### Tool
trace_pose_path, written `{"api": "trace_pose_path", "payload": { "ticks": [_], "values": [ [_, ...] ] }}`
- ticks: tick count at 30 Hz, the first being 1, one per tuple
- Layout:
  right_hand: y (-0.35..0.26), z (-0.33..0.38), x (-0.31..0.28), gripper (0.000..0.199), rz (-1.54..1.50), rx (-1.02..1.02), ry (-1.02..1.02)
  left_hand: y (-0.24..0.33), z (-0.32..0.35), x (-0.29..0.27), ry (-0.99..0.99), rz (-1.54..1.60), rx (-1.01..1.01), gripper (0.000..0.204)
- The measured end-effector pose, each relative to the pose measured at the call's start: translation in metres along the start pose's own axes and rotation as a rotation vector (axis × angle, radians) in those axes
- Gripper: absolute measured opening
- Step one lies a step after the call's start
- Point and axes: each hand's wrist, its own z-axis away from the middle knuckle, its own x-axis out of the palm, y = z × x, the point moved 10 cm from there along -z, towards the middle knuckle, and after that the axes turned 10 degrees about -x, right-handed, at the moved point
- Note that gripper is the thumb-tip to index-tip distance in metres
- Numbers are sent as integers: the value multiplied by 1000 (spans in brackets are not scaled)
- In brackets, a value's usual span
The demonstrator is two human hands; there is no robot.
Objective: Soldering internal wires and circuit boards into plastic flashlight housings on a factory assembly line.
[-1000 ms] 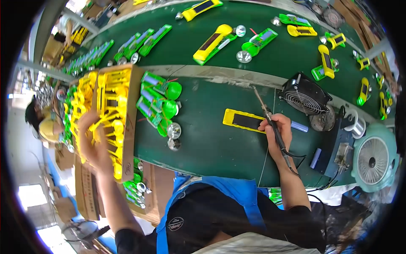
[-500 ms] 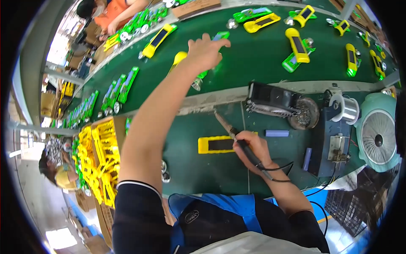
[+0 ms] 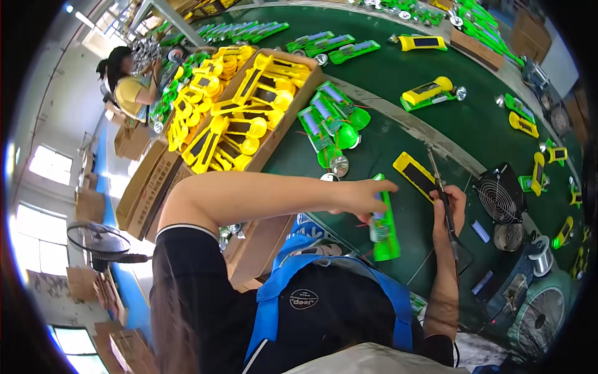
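Head view, and here's the left hand (image 3: 360, 197) reaching across above the green worktop (image 3: 380, 140), fingers on the upper end of a green lamp housing (image 3: 385, 237)!

And its grip?

Closed on that end, pinching the housing, though the fingers are a little blurred. The housing points lengthwise toward the body, right in front of the chest.

Over to the right hand (image 3: 458, 202), then!

Snug grip there, fingers wrapped around the handle of a soldering iron (image 3: 448, 215), tip aimed away from the body. Just beside those fingers lies a yellow casing (image 3: 412, 172) with a dark panel; whether they touch it, I can't tell.

Any writing on show?

Yes! Dark printed characters run along a brown carton (image 3: 152, 193) over on the left, and an oval emblem with lettering sits on the chest of the dark shirt (image 3: 355, 305).

What about the rest of the field?

Yellow parts (image 3: 255, 128) heaped in an open box (image 3: 283, 128), a cluster of green units (image 3: 333, 118) just beside it, and off to the right a square black fan (image 3: 498, 196), a blue cylinder (image 3: 480, 230) and a spool of wire (image 3: 539, 255)!
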Motion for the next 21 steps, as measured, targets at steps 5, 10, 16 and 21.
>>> {"api": "trace_pose_path", "payload": {
  "ticks": [5,10,16,21],
  "values": [
    [-70,2,-36,26,472,-223,54,-1,-25,1,-175,288,-38,65],
    [-178,44,-108,32,823,-457,84,21,25,-29,86,227,236,51],
    [-166,93,-147,31,275,-307,174,67,51,17,523,-893,980,48],
    [-23,118,-91,29,-469,109,552,70,29,31,460,-712,1094,28]
  ]
}}
